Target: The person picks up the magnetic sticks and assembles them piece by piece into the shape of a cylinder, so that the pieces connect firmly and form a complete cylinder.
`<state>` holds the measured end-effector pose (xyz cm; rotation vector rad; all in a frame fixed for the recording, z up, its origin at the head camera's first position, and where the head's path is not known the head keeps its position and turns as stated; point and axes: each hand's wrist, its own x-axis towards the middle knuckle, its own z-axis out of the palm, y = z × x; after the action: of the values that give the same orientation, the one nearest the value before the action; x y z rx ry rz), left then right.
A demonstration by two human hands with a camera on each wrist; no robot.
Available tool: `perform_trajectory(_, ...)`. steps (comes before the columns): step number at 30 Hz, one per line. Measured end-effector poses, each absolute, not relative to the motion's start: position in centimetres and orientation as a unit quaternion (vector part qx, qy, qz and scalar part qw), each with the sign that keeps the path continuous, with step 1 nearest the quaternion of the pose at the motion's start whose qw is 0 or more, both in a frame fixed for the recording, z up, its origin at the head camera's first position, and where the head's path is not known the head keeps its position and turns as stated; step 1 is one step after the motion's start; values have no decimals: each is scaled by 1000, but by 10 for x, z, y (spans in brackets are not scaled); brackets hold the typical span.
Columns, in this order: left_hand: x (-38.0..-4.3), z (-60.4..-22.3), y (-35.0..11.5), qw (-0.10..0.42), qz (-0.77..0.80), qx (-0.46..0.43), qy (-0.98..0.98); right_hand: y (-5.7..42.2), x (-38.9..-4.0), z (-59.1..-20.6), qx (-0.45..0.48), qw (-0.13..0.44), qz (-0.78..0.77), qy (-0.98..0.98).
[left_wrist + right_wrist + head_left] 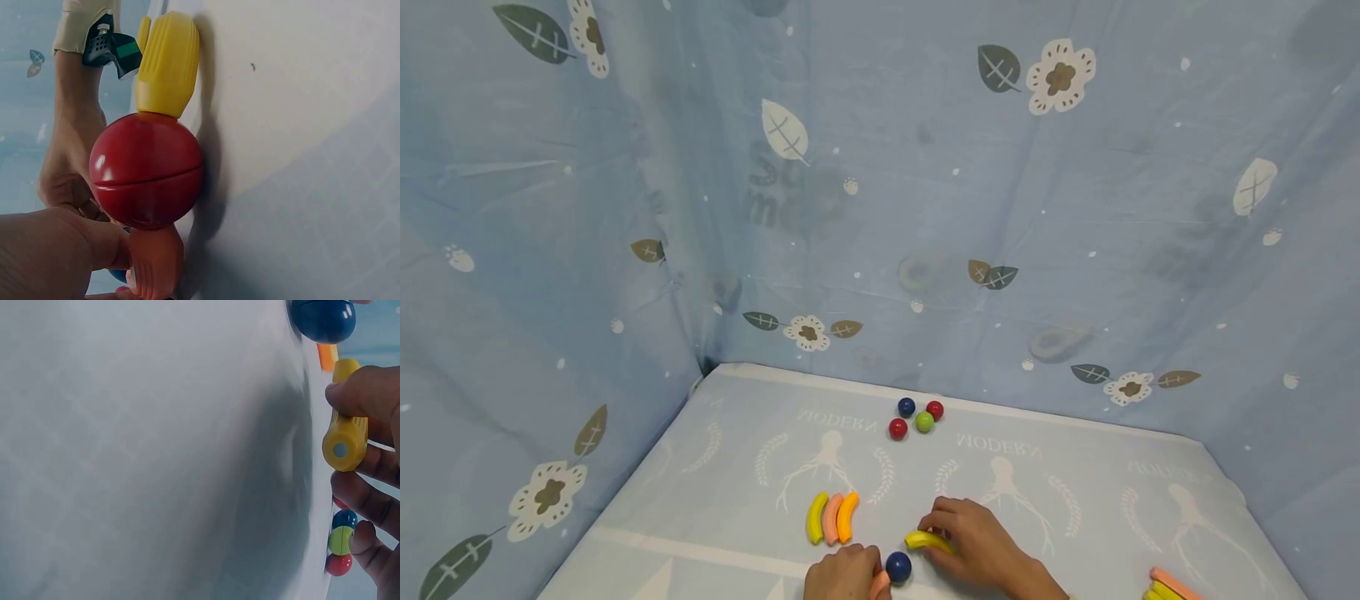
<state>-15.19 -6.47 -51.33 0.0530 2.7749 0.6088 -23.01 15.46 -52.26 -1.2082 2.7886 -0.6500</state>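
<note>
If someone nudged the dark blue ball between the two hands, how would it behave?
The dark blue ball would probably roll, being round with no visible flat side. The bright highlights on its smooth surface in the right-wrist view suggest it may be hard and slightly slippery. The left hand close beside it could block it that way.

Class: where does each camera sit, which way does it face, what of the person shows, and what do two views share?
Head: worn on the head, facing forward and down at the table; shows left hand and right hand.
Left wrist: on that wrist, facing a salmon piece, red ball and upper yellow piece; shows left hand, right arm beyond.
Right wrist: on that wrist, facing a held yellow piece; shows right fingers.
Head and right wrist share the held yellow piece and blue ball.
</note>
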Motion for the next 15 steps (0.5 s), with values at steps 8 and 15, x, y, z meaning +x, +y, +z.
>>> perform_trajectory(8,-151,-512,-66,144,214,22,966,157,-227,-523,-398,31,-221,890)
perform_trajectory(15,-151,-513,-66,144,216,23,965,156,-226,-521,-414,25,-220,883)
